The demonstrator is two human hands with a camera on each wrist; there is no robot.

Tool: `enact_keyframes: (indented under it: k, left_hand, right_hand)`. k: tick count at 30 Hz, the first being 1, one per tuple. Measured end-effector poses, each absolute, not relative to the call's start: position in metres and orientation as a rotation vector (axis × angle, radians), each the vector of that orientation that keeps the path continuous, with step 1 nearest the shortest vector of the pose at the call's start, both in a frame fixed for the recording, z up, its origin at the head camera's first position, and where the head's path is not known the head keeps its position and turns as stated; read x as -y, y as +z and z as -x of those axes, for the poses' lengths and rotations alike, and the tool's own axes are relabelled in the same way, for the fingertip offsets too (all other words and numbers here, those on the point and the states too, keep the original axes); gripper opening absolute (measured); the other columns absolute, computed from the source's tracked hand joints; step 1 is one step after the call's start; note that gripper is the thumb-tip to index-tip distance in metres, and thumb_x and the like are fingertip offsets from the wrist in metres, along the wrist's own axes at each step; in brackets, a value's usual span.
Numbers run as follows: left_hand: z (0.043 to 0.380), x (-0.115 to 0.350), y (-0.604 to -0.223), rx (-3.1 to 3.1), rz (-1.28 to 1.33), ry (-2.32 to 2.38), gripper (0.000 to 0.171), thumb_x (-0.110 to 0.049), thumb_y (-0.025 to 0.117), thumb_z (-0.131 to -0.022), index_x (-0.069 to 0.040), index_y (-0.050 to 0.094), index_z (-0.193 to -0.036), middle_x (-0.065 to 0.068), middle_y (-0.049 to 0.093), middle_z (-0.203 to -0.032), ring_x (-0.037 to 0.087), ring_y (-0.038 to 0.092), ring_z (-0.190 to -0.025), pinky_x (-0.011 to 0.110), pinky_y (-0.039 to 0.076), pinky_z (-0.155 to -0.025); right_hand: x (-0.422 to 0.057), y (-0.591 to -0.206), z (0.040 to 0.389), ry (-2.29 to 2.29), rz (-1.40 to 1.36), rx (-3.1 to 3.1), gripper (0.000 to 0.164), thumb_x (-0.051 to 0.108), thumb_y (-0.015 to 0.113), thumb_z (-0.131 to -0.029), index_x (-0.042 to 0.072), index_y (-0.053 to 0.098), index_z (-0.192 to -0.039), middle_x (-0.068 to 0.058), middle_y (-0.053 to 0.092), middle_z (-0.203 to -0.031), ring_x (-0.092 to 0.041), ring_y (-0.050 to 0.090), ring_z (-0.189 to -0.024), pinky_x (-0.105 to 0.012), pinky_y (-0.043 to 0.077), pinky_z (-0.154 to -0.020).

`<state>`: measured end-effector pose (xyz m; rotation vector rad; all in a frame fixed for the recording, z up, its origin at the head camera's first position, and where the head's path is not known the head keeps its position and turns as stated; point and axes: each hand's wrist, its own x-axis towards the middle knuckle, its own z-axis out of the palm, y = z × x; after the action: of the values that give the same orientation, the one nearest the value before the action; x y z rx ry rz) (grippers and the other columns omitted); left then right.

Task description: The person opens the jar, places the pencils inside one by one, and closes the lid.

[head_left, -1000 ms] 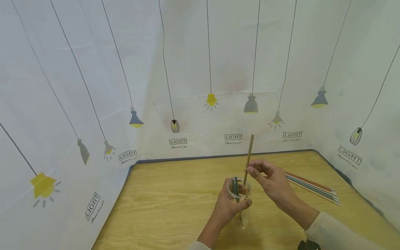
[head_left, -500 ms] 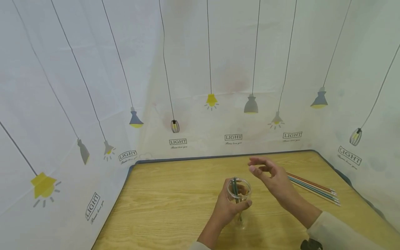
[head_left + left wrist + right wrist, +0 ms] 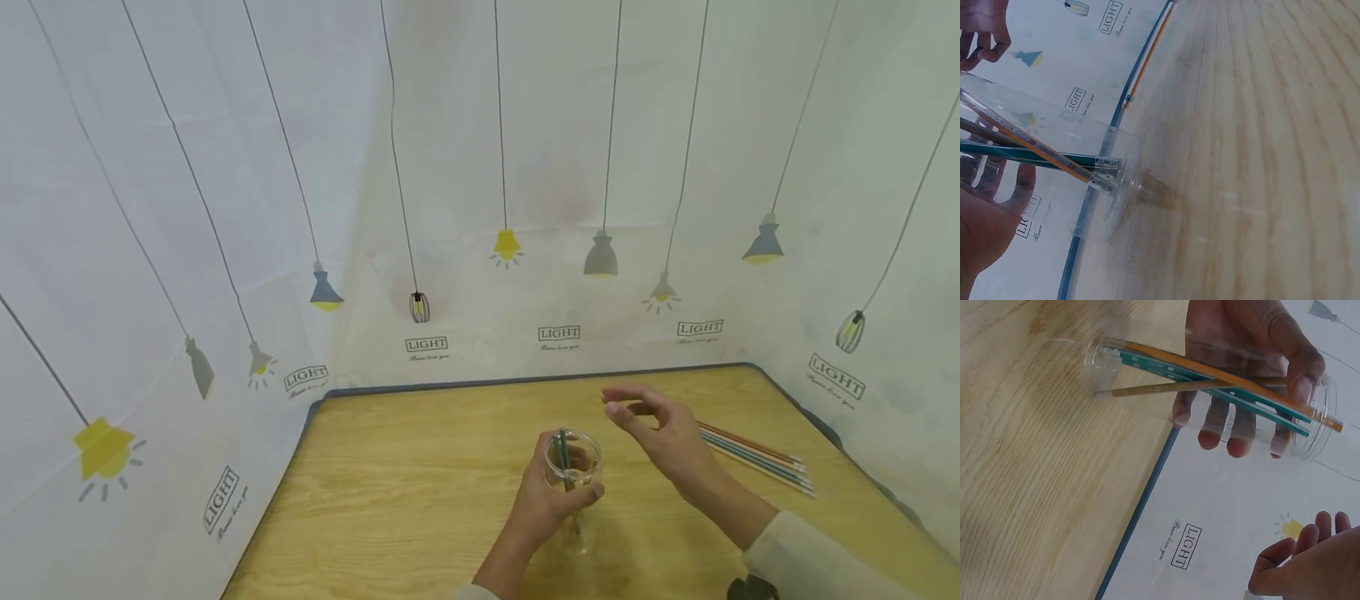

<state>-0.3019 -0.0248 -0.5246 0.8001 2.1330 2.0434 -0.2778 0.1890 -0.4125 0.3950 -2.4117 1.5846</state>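
My left hand (image 3: 543,500) grips a clear jar (image 3: 576,535) standing upright on the table, its fingers and thumb wrapped around the upper part. Inside lean several pencils: an orange pencil (image 3: 1210,374), green pencils (image 3: 1166,370) and a gold-brown pencil (image 3: 1147,389). Their eraser ends rest near the jar's base, as the left wrist view shows. To the right of the jar mouth and slightly above it hovers my right hand (image 3: 671,442), fingers loosely bent and holding nothing. Right of that hand, a row of pencils (image 3: 757,458) lies on the table, partly hidden behind the hand.
The wooden table (image 3: 390,483) has a dark blue edge (image 3: 450,384) along its back and sides. A white sheet (image 3: 450,167) printed with hanging lamps stands around it.
My right hand let go of the gold-brown pencil, which dropped into the jar, and drew slightly to the right. The left hand keeps its hold on the jar.
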Motion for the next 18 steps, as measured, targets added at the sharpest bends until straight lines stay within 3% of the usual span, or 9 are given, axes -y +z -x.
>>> enact_keyframes:
  k: [6,13,18]
  left_hand:
    - [0.303,0.024,-0.527,-2.154,-0.793,2.03,0.069,-0.026,0.082,-0.089,-0.032,0.048,-0.149,0.0,0.067,-0.134,0.019,0.064,-0.126,0.057,0.048,-0.117]
    - [0.301,0.024,-0.524,-2.144,-0.773,2.04,0.069,-0.025,0.083,-0.089,-0.033,0.048,-0.149,-0.001,0.067,-0.134,0.019,0.065,-0.127,0.058,0.049,-0.117]
    - [0.302,0.025,-0.525,-2.154,-0.781,2.034,0.069,-0.024,0.083,-0.089,-0.032,0.049,-0.148,-0.002,0.067,-0.133,0.018,0.065,-0.128,0.058,0.048,-0.118]
  right_hand:
    - [-0.206,-0.421,0.287,1.434,-0.321,2.501,0.037,0.035,0.071,-0.11,0.016,0.072,-0.141,-0.009,0.075,-0.137,-0.005,0.061,-0.111,-0.033,0.055,-0.088]
    - [-0.244,-0.444,0.305,1.155,-0.31,2.602,0.043,0.038,0.077,-0.105,0.01,0.073,-0.137,-0.012,0.077,-0.128,-0.028,0.067,-0.115,-0.036,0.054,-0.085]
    - [-0.281,-0.47,0.316,1.02,-0.221,2.7,0.047,0.038,0.081,-0.102,0.004,0.074,-0.134,-0.017,0.077,-0.125,-0.034,0.07,-0.112,-0.039,0.058,-0.084]
